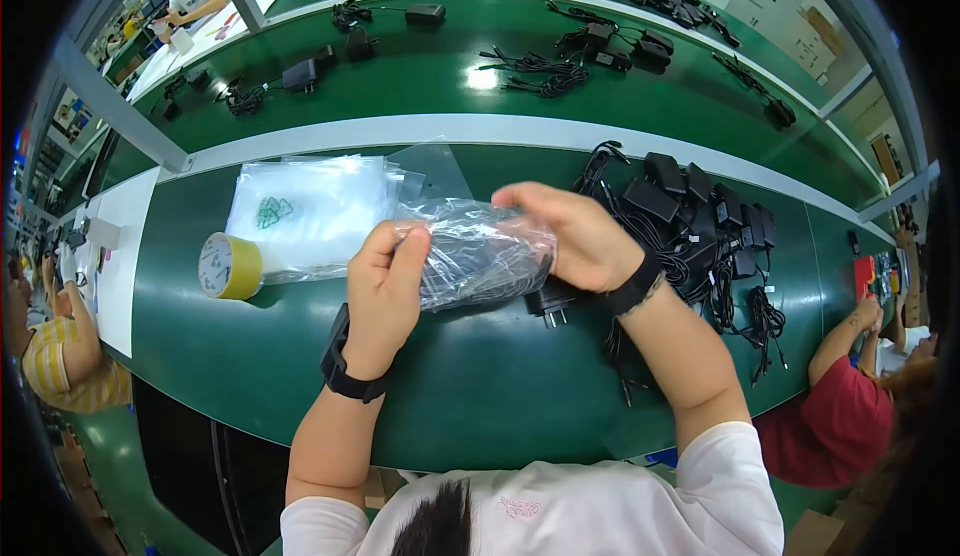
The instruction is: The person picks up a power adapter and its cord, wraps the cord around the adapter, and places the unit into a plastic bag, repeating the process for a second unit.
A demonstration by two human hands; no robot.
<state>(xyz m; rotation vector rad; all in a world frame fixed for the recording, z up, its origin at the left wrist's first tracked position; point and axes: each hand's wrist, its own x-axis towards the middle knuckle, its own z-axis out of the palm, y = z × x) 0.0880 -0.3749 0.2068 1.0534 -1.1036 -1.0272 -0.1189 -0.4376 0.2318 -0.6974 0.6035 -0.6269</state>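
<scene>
Between my hands is a clear plastic bag (470, 266), crinkled and shiny, with something dark inside that I cannot make out clearly. My left hand (390, 281) pinches the bag's left end between thumb and fingers. At the right end, my right hand (585, 236) curves around the bag, some of its fingers showing through the plastic. A black power adapter (551, 301) with metal prongs lies on the table just below the bag. Behind my left hand is a flat stack of clear plastic bags (310, 206) with a green print.
A yellow tape roll (232, 266) stands left of the stack. Black adapters with cables (690, 216) are heaped at right. More adapters (590, 46) lie on the raised green shelf (400, 76) beyond a pale edge. Other people sit at both sides.
</scene>
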